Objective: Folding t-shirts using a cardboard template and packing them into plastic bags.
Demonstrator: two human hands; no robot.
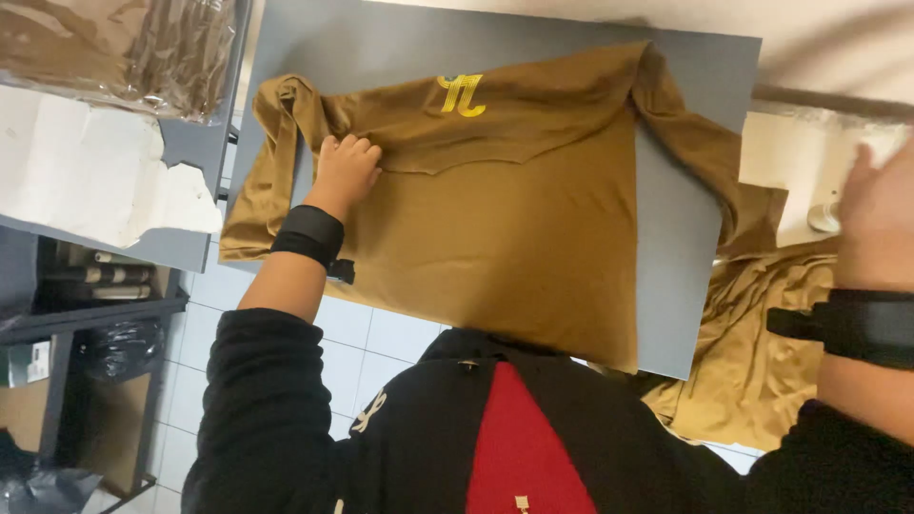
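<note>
A mustard-brown shirt point(514, 228) with a yellow emblem point(464, 94) lies spread flat on a grey board point(676, 247). My left hand point(345, 169) rests fingers curled on the shirt's left shoulder area, pressing the cloth beside the bunched left sleeve point(276, 143). The right sleeve point(690, 133) drapes over the board's right side. My right hand point(881, 219) is raised at the right edge of view, fingers apart and holding nothing, away from the shirt. Both wrists wear black bands.
More brown garments point(752, 352) lie heaped to the right of the board. Bagged brown cloth point(133, 48) and torn white paper point(86, 171) sit on a grey shelf at left. White tiled floor point(352, 333) shows below.
</note>
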